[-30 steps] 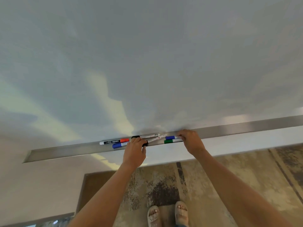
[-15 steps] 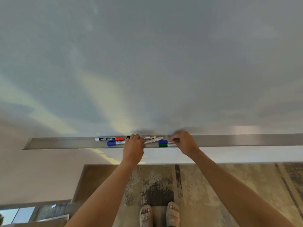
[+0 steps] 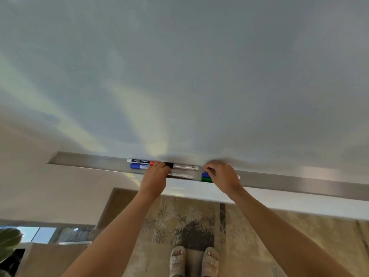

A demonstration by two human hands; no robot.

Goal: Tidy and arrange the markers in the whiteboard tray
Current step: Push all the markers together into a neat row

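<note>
Nearest, two sandalled feet point(image 3: 194, 260) stand on a patterned rug point(image 3: 259, 236), square to the board so both arms reach the tray evenly. The left hand point(image 3: 154, 179) covers the near ends of the middle markers point(image 3: 182, 171), fingers curled over them, apparently nudging them parallel. The right hand point(image 3: 224, 176) curls its fingers over the blue and green pair point(image 3: 206, 177), likely holding them in line. Further left lie a red-capped marker point(image 3: 140, 161) and a blue one point(image 3: 137, 166), already side by side. All sit in the metal whiteboard tray point(image 3: 299, 179) beneath the whiteboard point(image 3: 199, 76).
</note>
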